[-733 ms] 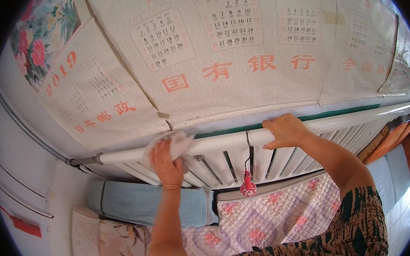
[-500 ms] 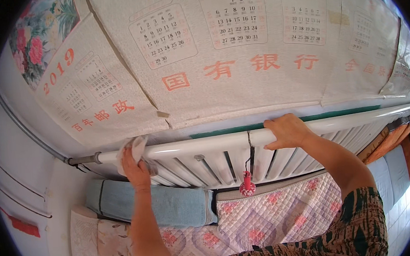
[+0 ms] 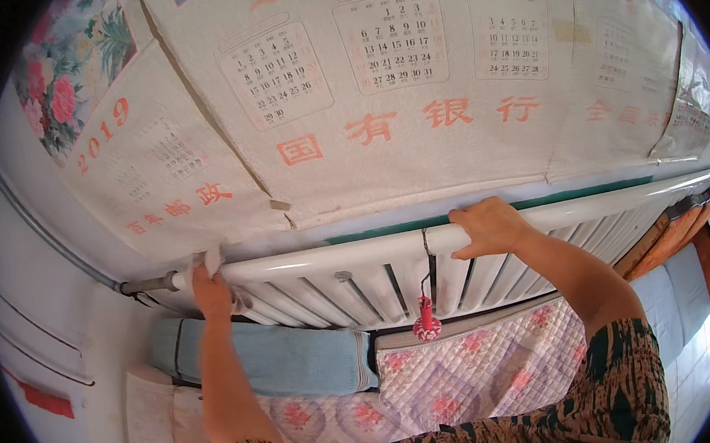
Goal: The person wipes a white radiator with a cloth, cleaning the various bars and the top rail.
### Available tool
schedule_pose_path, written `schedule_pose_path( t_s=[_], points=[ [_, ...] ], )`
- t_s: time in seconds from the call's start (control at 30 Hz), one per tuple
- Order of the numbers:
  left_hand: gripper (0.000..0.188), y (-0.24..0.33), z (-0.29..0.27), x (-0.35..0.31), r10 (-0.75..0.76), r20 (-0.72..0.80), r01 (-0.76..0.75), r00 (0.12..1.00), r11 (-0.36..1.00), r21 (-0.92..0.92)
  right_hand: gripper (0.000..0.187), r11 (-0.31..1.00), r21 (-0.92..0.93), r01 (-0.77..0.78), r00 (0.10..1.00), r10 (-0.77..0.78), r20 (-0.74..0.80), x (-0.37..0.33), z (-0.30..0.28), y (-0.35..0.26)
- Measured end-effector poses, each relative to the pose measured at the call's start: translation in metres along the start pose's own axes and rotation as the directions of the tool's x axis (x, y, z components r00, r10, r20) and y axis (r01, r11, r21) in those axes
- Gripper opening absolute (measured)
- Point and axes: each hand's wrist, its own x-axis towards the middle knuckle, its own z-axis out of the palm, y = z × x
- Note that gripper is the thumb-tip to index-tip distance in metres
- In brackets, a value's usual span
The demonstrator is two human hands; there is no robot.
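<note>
A white radiator (image 3: pixel 317 262) with a rounded top pipe runs along the wall in front of me. At its left end my left hand (image 3: pixel 212 294) is closed on a thin whitish cloth (image 3: pixel 213 257), pressed around the top pipe; part of the cloth hangs below the hand. Further right, my right hand (image 3: pixel 494 227) grips the same pipe, its fingers over the top and the thumb at the front. Just left of that hand, a dark cord is looped round the pipe, with a red patterned ornament (image 3: pixel 426 325) dangling from it.
Paper calendar sheets (image 3: pixel 417 164) cover the wall above the radiator. A grey pipe (image 3: pixel 147 284) joins its left end. Below lie a folded blue towel-like cloth (image 3: pixel 274 357) and a quilted floral cover (image 3: pixel 481 369). An orange-brown item (image 3: pixel 669 236) stands by the right end.
My left hand has slid left along the top pipe with the cloth, toward the grey pipe joint. My right hand keeps its hold at the same spot; the view has shifted slightly.
</note>
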Motion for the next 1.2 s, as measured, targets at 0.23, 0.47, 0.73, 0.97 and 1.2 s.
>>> schedule_pose_path(
  t_s=[0.23,0.47,0.73,0.97,1.2],
  points=[
    [0.043,0.053,0.05,-0.05,0.295,-0.144,-0.285,0.945,0.955,0.085,0.054,1.0,-0.017,-0.024,0.995,0.025,0.101,0.005,-0.002,-0.007],
    [0.048,0.118,0.068,-0.079,0.289,-0.085,-0.285,0.954,0.957,0.052,0.055,1.0,0.0,-0.007,0.995,0.007,0.097,0.006,-0.004,-0.009],
    [0.055,0.174,0.078,-0.096,0.309,-0.007,-0.309,0.951,0.95,0.035,0.054,1.0,0.004,-0.026,0.994,0.025,0.103,0.004,-0.006,-0.012],
    [0.066,0.17,0.063,-0.088,0.38,0.144,-0.386,0.914,0.923,0.01,0.055,1.0,-0.019,-0.015,0.996,0.016,0.085,0.004,-0.001,-0.007],
    [0.059,0.168,0.069,-0.101,0.311,-0.013,-0.311,0.95,0.947,-0.076,0.056,1.0,-0.015,-0.018,0.995,0.019,0.098,0.004,-0.006,-0.011]
  ],
)
